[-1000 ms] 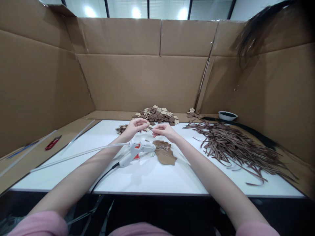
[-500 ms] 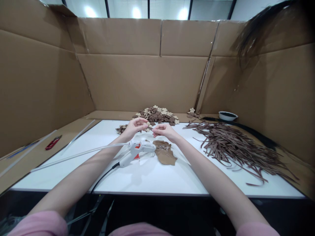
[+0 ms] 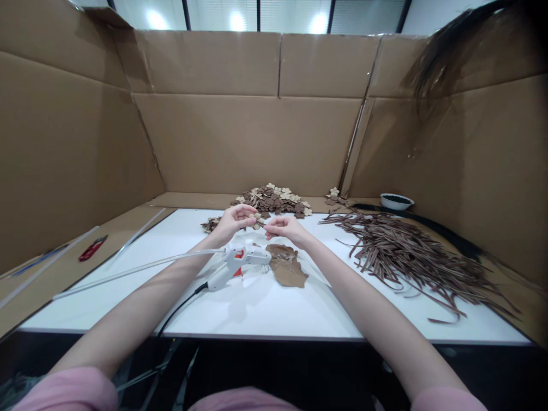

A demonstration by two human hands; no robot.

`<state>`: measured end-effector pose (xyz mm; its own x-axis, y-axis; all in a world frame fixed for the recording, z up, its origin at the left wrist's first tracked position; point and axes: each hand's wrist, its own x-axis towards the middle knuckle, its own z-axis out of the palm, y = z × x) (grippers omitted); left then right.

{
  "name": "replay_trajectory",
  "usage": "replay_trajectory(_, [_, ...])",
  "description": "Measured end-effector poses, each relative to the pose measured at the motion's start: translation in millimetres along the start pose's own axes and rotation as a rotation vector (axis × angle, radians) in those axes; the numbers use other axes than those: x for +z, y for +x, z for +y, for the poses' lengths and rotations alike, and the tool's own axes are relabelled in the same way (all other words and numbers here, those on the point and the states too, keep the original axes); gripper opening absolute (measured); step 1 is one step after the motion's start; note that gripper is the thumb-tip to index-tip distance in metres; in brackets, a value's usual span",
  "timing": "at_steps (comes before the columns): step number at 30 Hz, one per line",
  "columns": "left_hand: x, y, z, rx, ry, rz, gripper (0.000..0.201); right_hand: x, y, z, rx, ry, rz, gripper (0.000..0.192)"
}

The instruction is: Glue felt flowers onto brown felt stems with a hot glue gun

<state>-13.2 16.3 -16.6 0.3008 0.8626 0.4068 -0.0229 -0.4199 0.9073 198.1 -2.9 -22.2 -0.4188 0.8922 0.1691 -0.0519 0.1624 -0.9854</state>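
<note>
My left hand [image 3: 236,221] is closed in a pinch on a small cream flower cut-out [image 3: 257,218]. From the right, my right hand [image 3: 286,227] pinches a thin brown strip [image 3: 262,224] that meets the flower; the fingers partly hide the join. Just below the hands, a white glue gun [image 3: 233,265] stands on the white board, a clear glue stick [image 3: 141,275] running out of its back. By the gun's nozzle lies a brown scrap [image 3: 287,267] with glossy glue on it. A small stack of cut pieces [image 3: 210,225] sits beside my left wrist.
Brown and cream flower cut-outs [image 3: 276,201] are heaped at the back. Long brown strips [image 3: 411,257] pile up on the right, near a white bowl [image 3: 397,201] of dark contents. A red cutter [image 3: 93,249] lies far left. Cardboard walls [image 3: 248,142] enclose the board.
Almost nothing differs. Both hands keep their pinch on the flower and strip, with only a very slight shift of the fingers.
</note>
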Motion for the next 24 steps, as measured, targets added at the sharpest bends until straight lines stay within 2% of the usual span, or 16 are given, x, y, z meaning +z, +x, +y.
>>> replay_trajectory(9, [0.9, 0.3, -0.8, 0.002, 0.011, -0.083, 0.042, 1.0, -0.9, -0.7, -0.005, -0.017, 0.001, 0.04])
replay_trajectory(24, [0.7, 0.6, -2.4, -0.008, 0.026, -0.058, 0.04, -0.4, -0.3, 0.3, 0.007, 0.001, 0.025, 0.038])
